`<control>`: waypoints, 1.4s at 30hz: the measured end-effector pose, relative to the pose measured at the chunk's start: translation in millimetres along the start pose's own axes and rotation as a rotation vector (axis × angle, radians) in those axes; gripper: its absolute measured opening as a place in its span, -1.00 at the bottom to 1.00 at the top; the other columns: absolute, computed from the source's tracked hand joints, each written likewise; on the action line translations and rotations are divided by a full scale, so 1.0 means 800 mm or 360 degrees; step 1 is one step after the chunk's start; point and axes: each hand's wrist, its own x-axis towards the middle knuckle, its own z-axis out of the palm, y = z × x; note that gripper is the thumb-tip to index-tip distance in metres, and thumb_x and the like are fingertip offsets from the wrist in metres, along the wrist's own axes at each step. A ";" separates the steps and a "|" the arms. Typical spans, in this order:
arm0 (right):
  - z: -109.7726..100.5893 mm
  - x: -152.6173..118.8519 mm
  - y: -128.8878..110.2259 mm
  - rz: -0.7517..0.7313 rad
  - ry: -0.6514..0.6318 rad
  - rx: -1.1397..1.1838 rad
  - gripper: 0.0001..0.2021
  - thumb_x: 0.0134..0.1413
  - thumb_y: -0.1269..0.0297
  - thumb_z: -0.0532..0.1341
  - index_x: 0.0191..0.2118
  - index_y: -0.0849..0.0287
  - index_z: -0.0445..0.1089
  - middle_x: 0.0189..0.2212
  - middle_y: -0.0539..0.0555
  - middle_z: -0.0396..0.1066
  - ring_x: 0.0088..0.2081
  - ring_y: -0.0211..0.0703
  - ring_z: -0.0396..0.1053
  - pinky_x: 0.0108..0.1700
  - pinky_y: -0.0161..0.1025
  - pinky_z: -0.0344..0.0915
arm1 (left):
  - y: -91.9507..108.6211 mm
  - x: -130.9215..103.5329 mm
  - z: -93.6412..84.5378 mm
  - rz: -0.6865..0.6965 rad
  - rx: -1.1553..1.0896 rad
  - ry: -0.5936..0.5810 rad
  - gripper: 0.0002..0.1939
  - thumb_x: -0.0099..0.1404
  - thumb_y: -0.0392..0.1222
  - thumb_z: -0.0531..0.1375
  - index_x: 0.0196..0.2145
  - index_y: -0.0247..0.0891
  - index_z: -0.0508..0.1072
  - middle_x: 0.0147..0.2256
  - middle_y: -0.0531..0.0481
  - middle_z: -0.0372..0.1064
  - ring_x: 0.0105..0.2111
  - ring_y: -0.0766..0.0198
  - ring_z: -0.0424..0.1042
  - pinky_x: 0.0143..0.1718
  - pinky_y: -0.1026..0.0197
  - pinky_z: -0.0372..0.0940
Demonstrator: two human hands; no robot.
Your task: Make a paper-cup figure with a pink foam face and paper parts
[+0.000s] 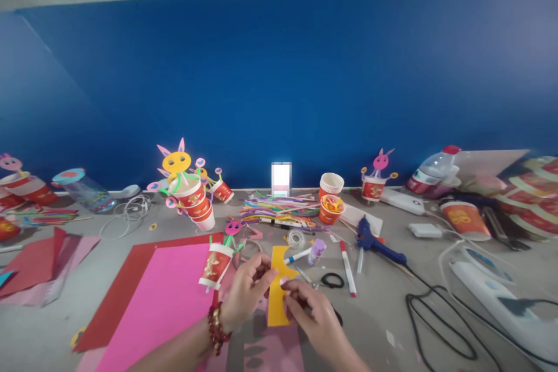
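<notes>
A strip of yellow paper (277,308) with a cut-away right edge is between my two hands. My left hand (249,286) pinches its left edge, thumb and fingers closed. My right hand (314,309) is closed in a pinch at the other side, with a small pale pink piece (283,282) at its fingertips, lying against the yellow paper. Just beyond are a pair of scissors (331,280) with black handles, a blue-capped marker (298,256) and a purple glue stick (317,251). Pink paper (279,351) with cut-out holes lies below my hands.
Pink sheets (152,302) and a red paper-cup figure (217,266) are left of my hands. Colored pipe cleaners (279,209) lie behind. To the right are a red marker (348,270), a blue glue gun (379,247) with a trailing cable and a white power strip (501,296).
</notes>
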 end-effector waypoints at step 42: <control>-0.025 -0.030 0.013 0.0156 0.0077 -0.0096 -0.61 0.26 -0.01 0.09 -0.41 0.18 0.40 -0.53 0.00 0.36 -0.49 -0.20 0.30 -0.46 -0.36 0.19 | -0.029 -0.027 -0.024 -0.0312 -0.0179 -0.0030 -0.63 0.28 0.10 0.17 -0.49 -0.24 0.27 -0.58 0.14 0.27 -0.56 0.34 0.35 -0.50 0.32 0.22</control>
